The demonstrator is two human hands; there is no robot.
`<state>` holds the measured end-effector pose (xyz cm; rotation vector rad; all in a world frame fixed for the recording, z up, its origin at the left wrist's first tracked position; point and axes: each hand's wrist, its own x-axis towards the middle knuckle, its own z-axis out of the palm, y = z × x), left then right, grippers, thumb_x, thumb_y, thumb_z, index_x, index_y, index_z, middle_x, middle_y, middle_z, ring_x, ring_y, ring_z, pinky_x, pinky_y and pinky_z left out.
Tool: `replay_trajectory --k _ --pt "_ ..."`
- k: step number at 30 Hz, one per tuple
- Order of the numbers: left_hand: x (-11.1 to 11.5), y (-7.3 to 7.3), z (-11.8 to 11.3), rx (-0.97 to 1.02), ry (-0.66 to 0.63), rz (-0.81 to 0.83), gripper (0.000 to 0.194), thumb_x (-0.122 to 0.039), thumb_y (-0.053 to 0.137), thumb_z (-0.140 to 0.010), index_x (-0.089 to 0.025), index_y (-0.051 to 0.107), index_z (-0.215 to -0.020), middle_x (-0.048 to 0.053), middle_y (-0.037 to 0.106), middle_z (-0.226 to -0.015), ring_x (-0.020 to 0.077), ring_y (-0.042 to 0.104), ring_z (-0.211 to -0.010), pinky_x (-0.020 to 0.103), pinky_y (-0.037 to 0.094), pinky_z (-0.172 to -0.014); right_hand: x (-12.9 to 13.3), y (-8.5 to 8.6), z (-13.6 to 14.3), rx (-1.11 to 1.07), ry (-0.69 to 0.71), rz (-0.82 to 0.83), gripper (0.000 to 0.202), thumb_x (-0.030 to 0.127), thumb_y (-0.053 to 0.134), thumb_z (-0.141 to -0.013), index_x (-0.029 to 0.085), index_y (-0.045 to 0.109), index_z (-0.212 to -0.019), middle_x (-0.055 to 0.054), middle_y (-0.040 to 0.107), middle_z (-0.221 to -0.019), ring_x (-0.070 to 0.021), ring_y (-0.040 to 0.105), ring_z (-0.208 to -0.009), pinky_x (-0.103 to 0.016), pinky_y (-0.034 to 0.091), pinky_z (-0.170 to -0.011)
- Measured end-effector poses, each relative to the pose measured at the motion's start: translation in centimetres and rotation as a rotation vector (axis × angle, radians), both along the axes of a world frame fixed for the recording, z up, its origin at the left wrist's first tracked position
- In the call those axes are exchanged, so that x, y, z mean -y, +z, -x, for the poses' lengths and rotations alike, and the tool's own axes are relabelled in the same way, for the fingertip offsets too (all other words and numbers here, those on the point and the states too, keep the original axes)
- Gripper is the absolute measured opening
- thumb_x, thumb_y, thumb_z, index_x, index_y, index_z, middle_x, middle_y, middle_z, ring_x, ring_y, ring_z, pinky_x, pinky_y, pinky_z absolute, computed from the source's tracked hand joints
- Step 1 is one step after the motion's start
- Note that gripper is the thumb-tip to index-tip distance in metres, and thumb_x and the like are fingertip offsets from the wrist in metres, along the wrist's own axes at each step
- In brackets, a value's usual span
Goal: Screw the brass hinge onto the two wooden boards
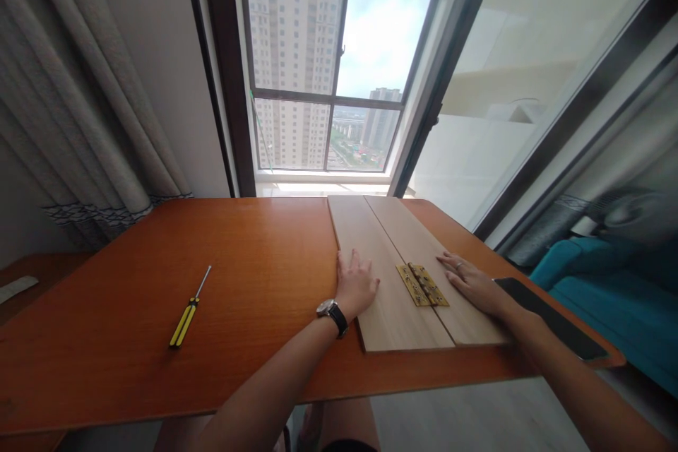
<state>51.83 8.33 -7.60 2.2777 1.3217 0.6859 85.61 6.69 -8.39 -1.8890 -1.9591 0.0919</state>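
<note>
Two pale wooden boards lie side by side on the table, with a narrow seam between them. My left hand (356, 284) rests with fingers spread on the outer edge of the left board (392, 325). On the right board (471, 321), my right hand (471, 282) lies flat, fingers stretched toward the seam. A brass-coloured butt hinge (422, 284) lies opened out across the seam, between my hands; neither hand touches it. Whether screws fasten it is too small to tell. Off to the left is a screwdriver (189, 311) with a yellow and black handle.
The orange-brown wooden table (254, 247) spans the view. A dark flat panel (551, 318) lies at its right edge, partly behind my right forearm. Beyond are a window (339, 95), a grey curtain (79, 85) and a teal sofa (609, 289).
</note>
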Motion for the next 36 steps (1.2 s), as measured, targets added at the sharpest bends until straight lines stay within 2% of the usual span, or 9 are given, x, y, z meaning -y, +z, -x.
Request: replay_trajectory --k 4,7,10,12,17,21,28,32,36 --pt "-0.1 0.8 4.0 0.085 -0.025 -0.024 0.044 -0.024 0.053 -0.096 -0.016 0.059 -0.139 0.013 0.061 -0.142 0.0236 0.049 -0.140 0.039 0.036 -0.122 0.9 1.2 2.4 -0.018 -0.035 -0.137 0.043 0.036 0.049 -0.082 0.017 0.071 -0.112 -0.018 0.063 -0.137 -0.0362 0.048 -0.139 -0.058 0.033 -0.120" --pt "0.1 1.4 8.7 0.154 0.003 -0.068 0.034 -0.022 0.051 -0.096 -0.017 0.066 -0.126 0.011 0.068 -0.130 0.0231 0.057 -0.129 0.039 0.042 -0.115 2.5 2.5 6.6 -0.058 -0.018 -0.275 0.035 0.032 0.046 -0.087 0.020 0.070 -0.109 -0.015 0.065 -0.132 -0.0331 0.050 -0.136 -0.056 0.031 -0.121" --pt "0.4 1.7 13.5 0.306 0.023 -0.065 0.030 -0.028 0.046 -0.100 -0.018 0.071 -0.113 0.006 0.075 -0.093 0.0191 0.068 -0.089 0.033 0.054 -0.088 3.9 3.6 13.3 -0.118 0.110 -0.311 0.027 0.029 0.046 -0.093 0.025 0.070 -0.104 -0.011 0.071 -0.121 -0.0281 0.063 -0.118 -0.049 0.045 -0.109" --pt "0.5 1.6 16.0 0.304 0.047 -0.091 0.030 -0.030 0.046 -0.099 -0.019 0.072 -0.109 0.003 0.073 -0.081 0.0180 0.066 -0.079 0.030 0.053 -0.081 4.0 4.0 18.8 -0.159 0.229 -0.288 0.025 0.024 0.046 -0.094 0.026 0.071 -0.099 -0.007 0.074 -0.114 -0.0242 0.066 -0.111 -0.042 0.049 -0.102" --pt "0.1 0.5 19.1 0.262 0.151 -0.189 0.031 -0.027 0.042 -0.100 -0.020 0.071 -0.110 0.004 0.070 -0.086 0.0185 0.066 -0.083 0.030 0.052 -0.084 1.0 3.4 32.5 -0.235 0.405 -0.200 0.027 0.014 0.050 -0.091 0.023 0.070 -0.108 -0.005 0.075 -0.110 -0.0191 0.068 -0.105 -0.033 0.050 -0.097" --pt "-0.7 -1.0 19.7 0.203 0.289 -0.195 0.032 -0.023 0.041 -0.100 -0.017 0.067 -0.118 0.009 0.069 -0.101 0.0217 0.066 -0.096 0.034 0.053 -0.091 -1.9 2.0 39.3 -0.236 0.378 -0.145 0.027 0.015 0.051 -0.090 0.017 0.067 -0.112 -0.011 0.073 -0.113 -0.0239 0.066 -0.108 -0.036 0.050 -0.096" --pt "-0.9 -2.2 19.4 -0.037 0.288 -0.158 0.029 -0.015 0.046 -0.096 -0.019 0.070 -0.114 0.010 0.069 -0.117 0.0270 0.058 -0.113 0.042 0.047 -0.100 -2.5 -0.4 39.9 -0.173 0.301 -0.070 0.026 0.010 0.050 -0.086 0.016 0.069 -0.104 -0.015 0.071 -0.111 -0.0296 0.062 -0.108 -0.043 0.048 -0.098" --pt "-0.6 -2.3 19.1 -0.131 0.281 -0.171 0.030 -0.016 0.046 -0.099 -0.021 0.070 -0.117 0.010 0.065 -0.125 0.0265 0.054 -0.122 0.042 0.044 -0.103 -2.2 -0.9 39.4 -0.152 0.283 -0.067 0.028 0.011 0.051 -0.086 0.015 0.071 -0.105 -0.017 0.064 -0.132 -0.0299 0.054 -0.126 -0.041 0.043 -0.108" --pt "-0.7 -2.4 19.1 -0.164 0.274 -0.162 0.032 -0.016 0.045 -0.101 -0.021 0.069 -0.123 0.010 0.065 -0.127 0.0248 0.054 -0.123 0.041 0.043 -0.104 -2.2 -0.9 39.4 -0.141 0.275 -0.053 0.031 0.012 0.049 -0.087 0.014 0.073 -0.107 -0.014 0.068 -0.125 -0.0284 0.057 -0.122 -0.039 0.042 -0.108"
